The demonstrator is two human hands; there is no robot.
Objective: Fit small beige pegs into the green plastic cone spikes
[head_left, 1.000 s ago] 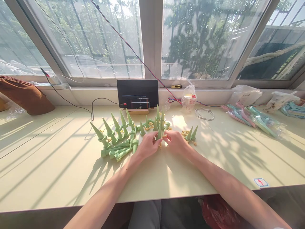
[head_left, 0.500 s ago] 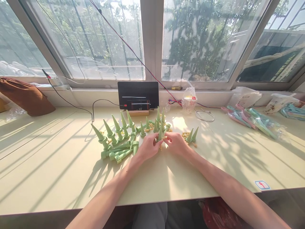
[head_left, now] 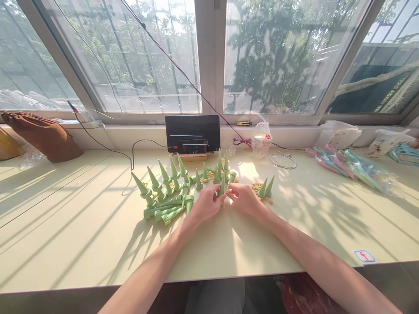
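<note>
My left hand (head_left: 210,202) is closed on a green plastic cone (head_left: 223,184), which points upward near the middle of the table. Close on its right, my right hand (head_left: 242,196) pinches a small yellowish piece (head_left: 228,191) against the cone's lower side; whether it is inserted I cannot tell. Behind the hands stand several more green cones (head_left: 220,159). To the left, a row of upright cone-topped green pieces (head_left: 166,175) stands behind loose green tubes (head_left: 170,208) lying flat. Two cones (head_left: 266,187) stand right of my right hand among small yellowish pieces (head_left: 256,188).
A tablet (head_left: 193,128) with a phone before it leans at the window ledge. A coiled cable (head_left: 283,160), a plastic-wrapped cup (head_left: 262,138) and bagged pink and green items (head_left: 358,168) lie to the right. A brown pouch (head_left: 49,137) sits at the far left.
The view has shifted slightly, so everything appears a little lower and to the right. Both hands keep their hold at the cone, with hardly any movement of their own.
</note>
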